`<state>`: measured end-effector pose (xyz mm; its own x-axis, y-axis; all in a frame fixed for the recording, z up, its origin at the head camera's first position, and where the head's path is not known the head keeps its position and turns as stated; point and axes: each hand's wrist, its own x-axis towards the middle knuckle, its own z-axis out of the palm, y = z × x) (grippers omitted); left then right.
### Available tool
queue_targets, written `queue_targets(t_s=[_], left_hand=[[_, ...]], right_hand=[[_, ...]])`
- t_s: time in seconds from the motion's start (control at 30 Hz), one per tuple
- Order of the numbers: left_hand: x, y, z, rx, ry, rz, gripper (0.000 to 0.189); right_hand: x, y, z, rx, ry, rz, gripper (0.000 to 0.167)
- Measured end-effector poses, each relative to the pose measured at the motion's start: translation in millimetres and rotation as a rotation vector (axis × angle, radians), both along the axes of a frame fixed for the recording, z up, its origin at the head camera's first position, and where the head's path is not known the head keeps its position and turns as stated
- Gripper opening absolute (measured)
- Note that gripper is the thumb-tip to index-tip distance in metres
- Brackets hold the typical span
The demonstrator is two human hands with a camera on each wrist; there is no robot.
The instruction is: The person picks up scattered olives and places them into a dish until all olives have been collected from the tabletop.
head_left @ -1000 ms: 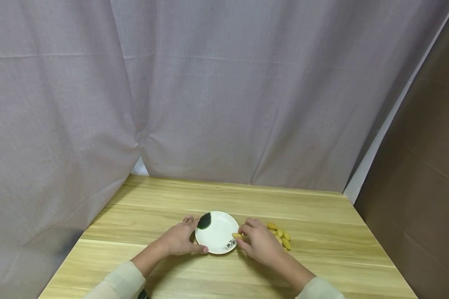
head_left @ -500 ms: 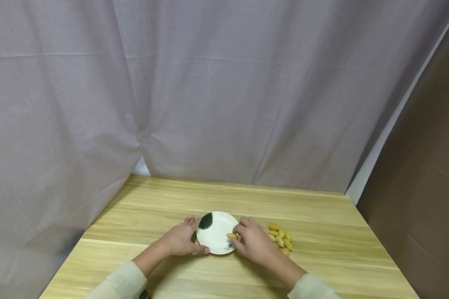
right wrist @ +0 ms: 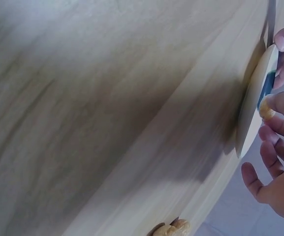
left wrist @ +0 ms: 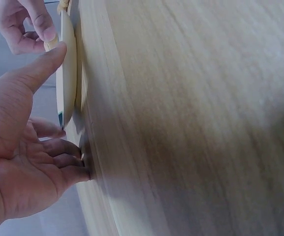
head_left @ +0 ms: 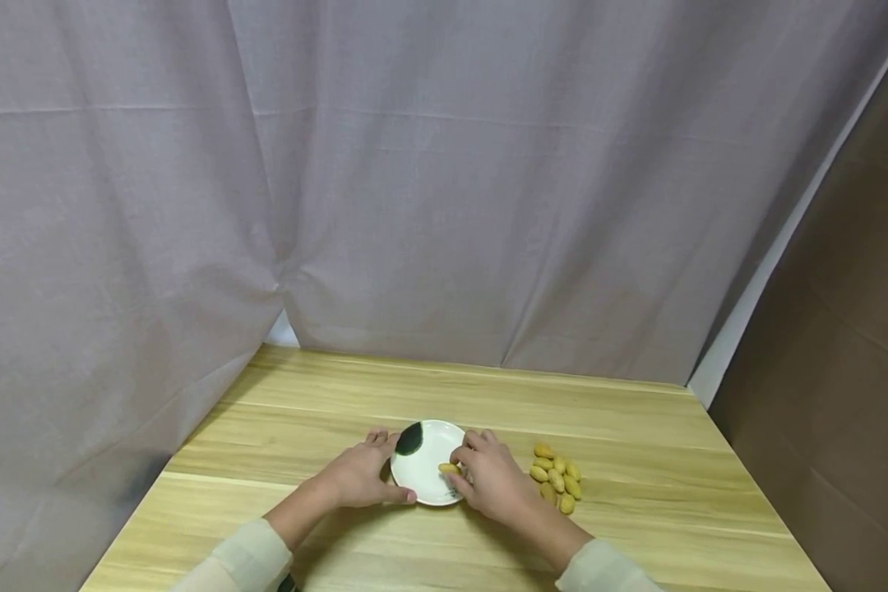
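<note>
In the head view a small white plate (head_left: 419,477) with a dark green patch lies on the wooden table. My left hand (head_left: 363,474) rests against its left side, thumb at the near rim. The left wrist view shows that thumb straight along the rim of the plate (left wrist: 69,69); the other fingers are slightly bent near the tabletop. My right hand (head_left: 494,483) pinches a yellow oval piece (head_left: 449,468), shaped like an unshelled peanut, over the plate. Thumb and forefinger hold this piece (right wrist: 266,108) in the right wrist view. The right hand hides part of the plate.
Several similar yellow pieces (head_left: 557,479) lie together to the right of the plate, partly behind the right hand. The wooden table (head_left: 636,460) ends at a grey curtain (head_left: 414,205) at the back; brown cloth (head_left: 844,329) hangs on the right.
My right hand has moved left with the yellow piece, from the plate's right rim to above its inside. More of the pile shows. The left hand stays at the plate.
</note>
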<state>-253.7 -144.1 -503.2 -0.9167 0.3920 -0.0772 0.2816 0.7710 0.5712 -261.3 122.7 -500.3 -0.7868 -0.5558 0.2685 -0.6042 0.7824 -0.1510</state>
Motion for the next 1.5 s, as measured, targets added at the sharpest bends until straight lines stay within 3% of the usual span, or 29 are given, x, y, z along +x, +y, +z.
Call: queue_targets(t_s=[0.73,1.13,1.5], left_hand=[[1.3,-0.9,0.3,-0.001,0.017,-0.004,0.115],[1.4,-0.4,-0.3,0.002,0.004,-0.003,0.115],[1.8,-0.8,-0.5,0.008,0.018,-0.008,0.114]], right_hand=[[0.5,-7,-9.9,0.016,0.030,-0.018,0.018],[2.3,-5,-12.0,0.018,-0.014,-0.057,0.022],[10.0,4,-5.6,-0.025,0.012,-0.053,0.022]])
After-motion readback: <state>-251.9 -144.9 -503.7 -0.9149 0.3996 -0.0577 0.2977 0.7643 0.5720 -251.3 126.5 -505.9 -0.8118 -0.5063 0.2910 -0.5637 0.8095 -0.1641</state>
